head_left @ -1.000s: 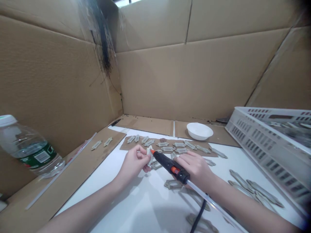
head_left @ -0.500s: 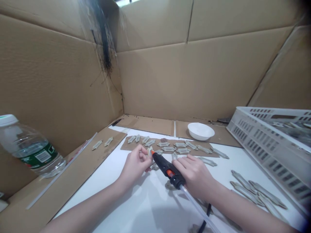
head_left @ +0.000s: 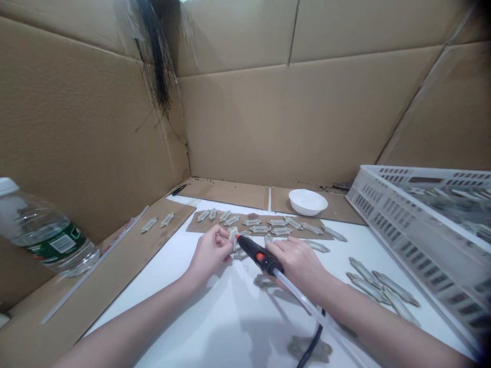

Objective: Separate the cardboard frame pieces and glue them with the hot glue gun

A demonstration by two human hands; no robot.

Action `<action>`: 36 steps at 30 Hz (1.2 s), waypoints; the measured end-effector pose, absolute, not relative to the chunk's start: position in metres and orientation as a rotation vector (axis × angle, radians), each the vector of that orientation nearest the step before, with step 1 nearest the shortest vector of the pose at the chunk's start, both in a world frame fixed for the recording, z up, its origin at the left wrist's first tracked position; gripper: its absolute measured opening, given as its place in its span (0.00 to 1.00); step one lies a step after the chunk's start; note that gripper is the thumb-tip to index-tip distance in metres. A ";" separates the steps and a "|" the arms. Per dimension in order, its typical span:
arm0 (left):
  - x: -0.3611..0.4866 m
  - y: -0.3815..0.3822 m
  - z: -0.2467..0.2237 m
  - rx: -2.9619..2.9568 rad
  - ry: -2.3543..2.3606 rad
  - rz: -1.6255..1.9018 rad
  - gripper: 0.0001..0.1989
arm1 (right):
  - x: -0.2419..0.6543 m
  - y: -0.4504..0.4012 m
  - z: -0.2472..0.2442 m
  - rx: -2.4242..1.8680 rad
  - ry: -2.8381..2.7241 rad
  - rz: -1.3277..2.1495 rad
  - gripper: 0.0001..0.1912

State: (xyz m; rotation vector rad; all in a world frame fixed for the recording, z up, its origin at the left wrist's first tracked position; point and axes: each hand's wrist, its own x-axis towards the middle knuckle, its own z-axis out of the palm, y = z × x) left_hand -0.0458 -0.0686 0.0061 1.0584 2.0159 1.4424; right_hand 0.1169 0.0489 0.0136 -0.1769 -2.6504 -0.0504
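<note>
Between the thumb and fingers of my left hand (head_left: 210, 249) is a small pale frame-shaped piece (head_left: 232, 238), tilted up off the table. My right hand (head_left: 297, 260) is wrapped round a black hot glue gun (head_left: 255, 250). The gun's orange nozzle tip meets or nearly meets the pale piece; I cannot tell if they touch. A clear glue stick (head_left: 297, 292) runs out of the gun's back end, and a black cord (head_left: 315, 343) hangs below it. Several similar pieces (head_left: 260, 229) lie on a cardboard strip (head_left: 195, 227) just beyond my hands.
More pieces (head_left: 379, 286) lie loosely at the right, by a white plastic crate (head_left: 399, 245) holding many others. A white bowl (head_left: 307, 202) stands at the back. On the left are a water bottle (head_left: 49, 237) and two pieces on cardboard (head_left: 126, 263). Cardboard walls (head_left: 238, 122) enclose the table (head_left: 161, 281).
The whole view has shifted slightly, so the crate and bowl appear further left. My left hand has tipped the piece more upright at the nozzle. Both hands keep their hold.
</note>
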 end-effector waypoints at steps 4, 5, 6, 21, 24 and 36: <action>-0.052 -0.067 0.003 1.030 2.013 1.480 0.05 | 0.118 0.048 0.027 -0.465 -2.675 0.266 0.11; -0.054 -0.067 0.002 1.021 2.006 1.487 0.05 | 0.118 0.050 0.030 -0.543 -2.657 0.393 0.13; -0.056 -0.066 0.001 1.014 1.995 1.494 0.06 | 0.118 0.052 0.033 -0.600 -2.629 0.524 0.16; -0.052 -0.065 0.018 1.008 1.610 1.642 0.12 | 0.108 0.083 0.019 -0.940 -2.321 1.571 0.21; -0.054 -0.065 0.018 1.006 1.686 1.719 0.12 | 0.109 0.080 0.019 -0.864 -2.385 1.573 0.21; -0.061 -0.067 0.005 0.961 2.046 1.658 0.11 | 0.114 0.083 0.030 -0.833 -2.361 1.667 0.23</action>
